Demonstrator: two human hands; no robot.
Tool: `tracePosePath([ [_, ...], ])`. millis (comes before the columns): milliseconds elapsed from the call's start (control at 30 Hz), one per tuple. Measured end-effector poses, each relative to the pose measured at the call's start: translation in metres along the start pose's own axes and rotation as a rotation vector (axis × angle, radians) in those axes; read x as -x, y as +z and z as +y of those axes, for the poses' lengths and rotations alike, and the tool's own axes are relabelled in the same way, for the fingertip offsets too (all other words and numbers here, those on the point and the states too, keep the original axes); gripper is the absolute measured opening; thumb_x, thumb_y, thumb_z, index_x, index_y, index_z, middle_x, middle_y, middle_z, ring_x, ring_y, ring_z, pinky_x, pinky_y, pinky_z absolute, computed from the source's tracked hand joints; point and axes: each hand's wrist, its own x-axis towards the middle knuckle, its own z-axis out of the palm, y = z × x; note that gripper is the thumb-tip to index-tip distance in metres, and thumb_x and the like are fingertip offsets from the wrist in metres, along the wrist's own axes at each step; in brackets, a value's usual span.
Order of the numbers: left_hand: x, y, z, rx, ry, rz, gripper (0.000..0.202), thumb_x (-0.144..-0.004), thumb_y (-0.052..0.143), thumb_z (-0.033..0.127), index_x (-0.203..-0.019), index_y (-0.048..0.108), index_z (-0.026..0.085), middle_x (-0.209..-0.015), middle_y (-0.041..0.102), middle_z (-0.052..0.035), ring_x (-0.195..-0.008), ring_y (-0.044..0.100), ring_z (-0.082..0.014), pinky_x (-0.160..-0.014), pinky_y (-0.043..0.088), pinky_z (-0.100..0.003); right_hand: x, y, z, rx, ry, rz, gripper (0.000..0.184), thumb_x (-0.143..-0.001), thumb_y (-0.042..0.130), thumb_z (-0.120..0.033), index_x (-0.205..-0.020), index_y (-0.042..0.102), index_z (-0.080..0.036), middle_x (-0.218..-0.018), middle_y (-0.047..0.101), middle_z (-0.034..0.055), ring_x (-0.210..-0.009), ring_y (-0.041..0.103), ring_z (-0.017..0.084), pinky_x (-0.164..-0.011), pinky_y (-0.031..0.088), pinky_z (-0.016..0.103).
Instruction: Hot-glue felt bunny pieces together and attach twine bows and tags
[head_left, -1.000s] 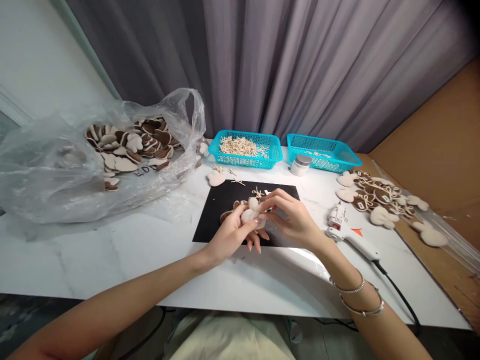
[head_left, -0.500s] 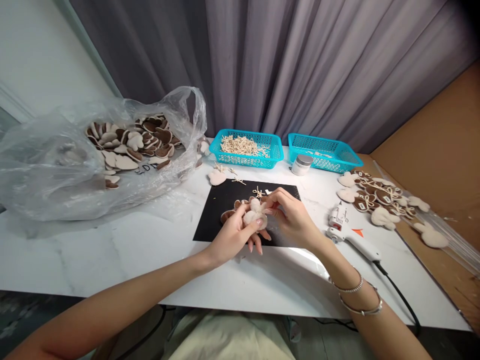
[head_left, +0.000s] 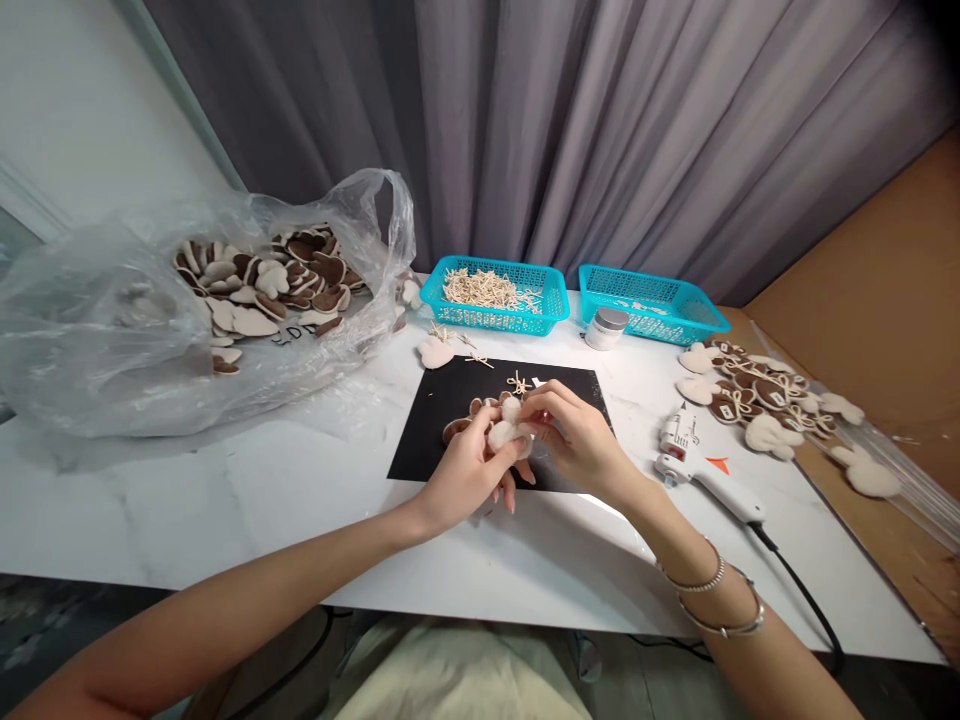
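Far left we see a clear plastic bag [head_left: 97, 340] lying open on the white table [head_left: 225, 500], full of brown and cream fuzzy cut-outs [head_left: 255, 290]. Dark marks on the bag near its mouth, too small to read.

Centre: black mat [head_left: 427, 440]. Our left hand [head_left: 465, 475] is over it, fingers curled around a cream fuzzy piece [head_left: 501, 432]. Our right hand [head_left: 581, 440] meets it from the other side, fingertips pinched narrow on the top of the same piece. A small twine bow [head_left: 516, 383] lies on the mat just behind the hands.

Behind the mat, a teal basket [head_left: 495, 298] holds a pile of pale twine bows. Next one over, second teal basket [head_left: 651, 305], contents too small to tell. A small jar with a silver lid [head_left: 606, 328] stands just in front of it.

Right of the hands: white glue gun [head_left: 701, 468] with black cord, no readable brand. Far right, a spread of finished pieces [head_left: 765, 400] with bows and small tags, tag writing unreadable.
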Motion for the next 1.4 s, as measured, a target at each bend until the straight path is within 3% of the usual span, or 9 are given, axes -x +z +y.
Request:
tracePosePath([
  [267,0.001,0.003,-0.004,-0.170,0.070,0.093,0.019,-0.086,0.050,0.038,-0.092,0.043,0.021,-0.057,0.061,0.0054,-0.031,0.051,-0.0091,-0.032,0.036,-0.017,0.003,0.010,0.001,0.066,0.032,0.018,0.014,-0.085,0.043,-0.008,-0.084,0.048,-0.021,-0.086,0.053,0.0058,-0.078,0.053,0.016,-0.066,0.045,0.029],
  [767,0.002,0.002,0.000,0.035,0.007,-0.033,0.030,-0.087,0.048,0.042,-0.105,0.040,0.019,-0.062,0.061,0.0022,-0.036,0.057,-0.0112,-0.032,0.032,-0.016,-0.003,-0.006,-0.007,-0.140,0.200,-0.042,0.011,-0.085,0.046,-0.013,-0.076,0.047,-0.020,-0.077,0.052,0.0030,-0.069,0.047,0.014,-0.061,0.039,0.027],
  [1133,0.001,0.000,0.002,0.104,-0.025,-0.043,0.026,-0.089,0.046,0.040,-0.103,0.038,0.020,-0.065,0.064,0.0012,-0.038,0.058,-0.0116,-0.034,0.033,-0.017,-0.004,-0.013,-0.010,-0.079,0.117,-0.044,0.012,-0.087,0.045,-0.012,-0.086,0.052,-0.020,-0.088,0.055,0.0061,-0.077,0.053,0.015,-0.068,0.045,0.031],
  [1400,0.001,0.002,0.001,0.049,-0.006,-0.024,0.027,-0.089,0.046,0.041,-0.104,0.038,0.020,-0.063,0.060,0.0029,-0.038,0.058,-0.0121,-0.033,0.034,-0.017,0.000,0.000,0.000,-0.018,0.019,0.006,0.016,-0.083,0.043,-0.006,-0.084,0.050,-0.020,-0.087,0.053,0.0054,-0.079,0.054,0.015,-0.068,0.046,0.029],
])
